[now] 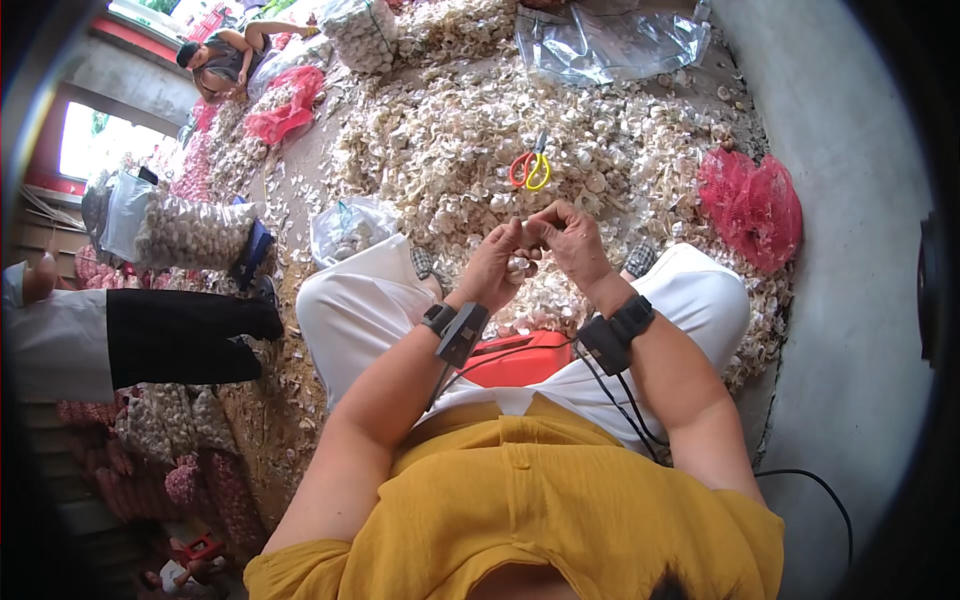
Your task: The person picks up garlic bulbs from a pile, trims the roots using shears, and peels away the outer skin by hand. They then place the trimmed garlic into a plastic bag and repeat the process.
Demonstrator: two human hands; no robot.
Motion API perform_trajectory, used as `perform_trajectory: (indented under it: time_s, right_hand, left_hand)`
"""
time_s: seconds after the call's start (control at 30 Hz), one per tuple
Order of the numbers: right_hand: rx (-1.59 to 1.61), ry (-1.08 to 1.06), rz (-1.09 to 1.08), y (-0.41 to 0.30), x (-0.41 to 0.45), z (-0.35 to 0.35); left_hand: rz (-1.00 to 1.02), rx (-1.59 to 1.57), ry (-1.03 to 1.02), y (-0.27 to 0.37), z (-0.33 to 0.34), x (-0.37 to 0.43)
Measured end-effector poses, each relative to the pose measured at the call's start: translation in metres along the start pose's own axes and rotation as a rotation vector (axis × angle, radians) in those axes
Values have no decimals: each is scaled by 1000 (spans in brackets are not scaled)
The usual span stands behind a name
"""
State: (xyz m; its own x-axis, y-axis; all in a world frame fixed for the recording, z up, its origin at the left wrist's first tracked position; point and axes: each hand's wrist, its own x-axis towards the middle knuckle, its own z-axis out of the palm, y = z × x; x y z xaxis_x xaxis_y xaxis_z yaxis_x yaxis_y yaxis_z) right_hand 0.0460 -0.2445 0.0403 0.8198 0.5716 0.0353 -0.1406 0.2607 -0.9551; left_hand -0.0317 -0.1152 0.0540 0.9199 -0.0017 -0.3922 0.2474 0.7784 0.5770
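Note:
My left hand (pixel 495 259) is curled around whitish garlic cloves (pixel 516 264) in its lower fingers. My right hand (pixel 576 244) meets it fingertip to fingertip, and a small pale garlic clove (pixel 526 224) is pinched where the two touch. Fingers partly cover that clove. Beyond both hands, scissors (pixel 531 169) with one red and one yellow handle lie on a broad heap of dry garlic skins (pixel 450 161). A white plastic bag (pixel 352 229) with garlic in it is beside my left knee.
A red mesh bag (pixel 750 206) lies against the grey wall (pixel 847 300) at right. Clear plastic sheeting (pixel 611 45) is at the far end. Filled garlic sacks (pixel 195 229) and a standing person (pixel 172 334) are on the left; another person (pixel 225 60) sits farther off. Cables (pixel 619 405) run from my wrist devices.

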Motion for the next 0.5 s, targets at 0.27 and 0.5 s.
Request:
perform_trajectory:
  time_s: [0.27, 0.5]
  right_hand:
    - [-69, 239, -44, 9, 6, -1]
    - [-386, 32, -215, -21, -7, 13]
  left_hand:
    - [67, 29, 58, 7, 15, 0]
    - [1, -2, -70, 5, -6, 8]
